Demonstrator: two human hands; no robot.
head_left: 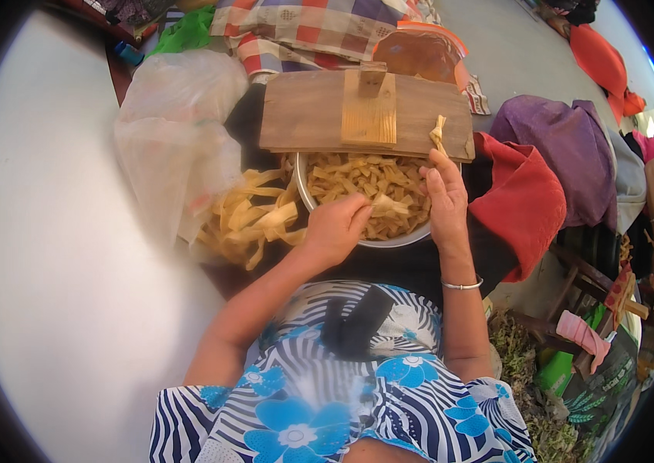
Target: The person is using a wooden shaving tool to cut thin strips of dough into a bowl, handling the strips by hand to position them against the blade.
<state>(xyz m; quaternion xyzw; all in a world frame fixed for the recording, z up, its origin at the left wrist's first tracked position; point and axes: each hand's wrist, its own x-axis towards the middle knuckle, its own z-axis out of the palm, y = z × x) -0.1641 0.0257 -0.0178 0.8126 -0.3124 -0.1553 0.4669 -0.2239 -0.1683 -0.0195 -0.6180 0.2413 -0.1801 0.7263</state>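
Yellow strips fill metal bowl nearly full; my left hand pinches one, right hand grips another; loose pile left of left hand remains.

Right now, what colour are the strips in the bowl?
The strips in the bowl are pale yellow-tan; the head view shows them best.

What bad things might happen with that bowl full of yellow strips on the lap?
1. The metal bowl sits on the lap, not on a table, so it might tip and spill the yellow strips.
2. The wooden board rests across the bowl's far rim; a nudge from the right hand could make it slide off.
3. The left hand digs in near the rim, so strips might fall over the edge.
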